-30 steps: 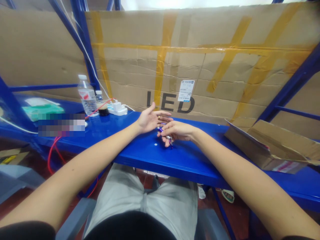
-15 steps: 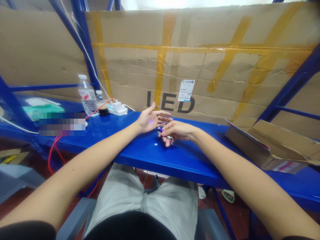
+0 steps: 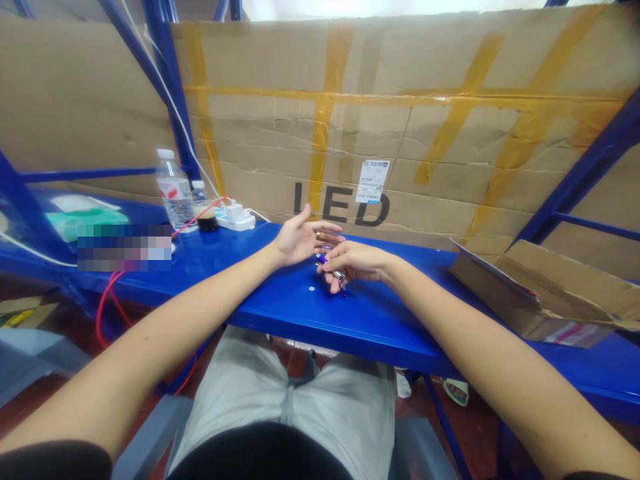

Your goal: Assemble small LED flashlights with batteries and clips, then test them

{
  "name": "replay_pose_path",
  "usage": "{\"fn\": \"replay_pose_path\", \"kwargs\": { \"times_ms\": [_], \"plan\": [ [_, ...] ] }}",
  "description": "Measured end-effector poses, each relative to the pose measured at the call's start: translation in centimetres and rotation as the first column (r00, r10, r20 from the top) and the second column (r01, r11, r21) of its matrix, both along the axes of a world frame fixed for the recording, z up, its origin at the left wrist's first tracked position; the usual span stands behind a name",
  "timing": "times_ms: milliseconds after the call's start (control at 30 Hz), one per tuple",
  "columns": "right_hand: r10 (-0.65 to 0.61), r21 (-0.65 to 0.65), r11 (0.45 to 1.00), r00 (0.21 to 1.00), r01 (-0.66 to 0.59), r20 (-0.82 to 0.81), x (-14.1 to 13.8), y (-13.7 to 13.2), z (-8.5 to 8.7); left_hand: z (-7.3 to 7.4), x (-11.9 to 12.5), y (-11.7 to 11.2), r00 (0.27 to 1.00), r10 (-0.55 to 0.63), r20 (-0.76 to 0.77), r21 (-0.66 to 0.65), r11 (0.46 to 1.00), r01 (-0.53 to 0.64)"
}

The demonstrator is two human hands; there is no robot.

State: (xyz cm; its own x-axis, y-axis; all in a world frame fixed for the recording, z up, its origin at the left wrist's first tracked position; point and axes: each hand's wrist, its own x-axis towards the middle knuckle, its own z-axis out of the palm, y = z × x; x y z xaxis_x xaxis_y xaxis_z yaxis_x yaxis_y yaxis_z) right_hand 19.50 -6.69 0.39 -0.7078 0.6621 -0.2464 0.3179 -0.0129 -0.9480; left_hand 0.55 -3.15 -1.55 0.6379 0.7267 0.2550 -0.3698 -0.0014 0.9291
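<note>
My left hand [image 3: 300, 241] lies palm up over the blue shelf [image 3: 280, 300], fingers stretched out, a ring on one finger. My right hand [image 3: 355, 263] is just to its right, fingers curled round a small purple and silver pen-like light [image 3: 331, 269] whose tip points at the left palm. The two hands almost touch. A tiny pale dot [image 3: 311, 289] lies on the shelf in front of them.
An open cardboard box [image 3: 545, 293] sits at the right. A taped cardboard sheet marked "LED" [image 3: 400, 133] stands behind. At the left stand a water bottle [image 3: 173, 191], a small dark bottle [image 3: 204, 212], a white power strip [image 3: 235, 217] and red cable [image 3: 107, 303].
A faint purple glow seen on my left palm half a second ago is gone. Both hands have stayed in place.
</note>
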Motion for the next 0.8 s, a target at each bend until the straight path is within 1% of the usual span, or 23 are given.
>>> {"fn": "replay_pose_path", "kwargs": {
  "times_ms": [167, 467, 633, 800],
  "plan": [
    [0.002, 0.004, 1.0, 1.0, -0.002, 0.003, 0.06, 0.03, -0.04, 0.04, 0.02, -0.06, 1.0, 0.002, -0.003, 0.0, 1.0, -0.002],
    [0.042, 0.01, 0.999, 0.999, -0.042, -0.021, 0.15, 0.36, -0.37, -0.01, 0.01, 0.04, 1.0, -0.003, -0.013, -0.002, 1.0, 0.003],
    [0.027, 0.021, 0.999, 0.999, -0.027, -0.017, 0.14, 0.22, -0.26, -0.05, 0.01, 0.02, 1.0, 0.001, -0.017, 0.002, 1.0, -0.001],
    [-0.005, -0.007, 1.0, 1.0, 0.005, -0.022, -0.08, 0.11, -0.16, -0.07, -0.02, 0.09, 1.0, -0.007, -0.018, 0.008, 1.0, 0.007]
  ]
}}
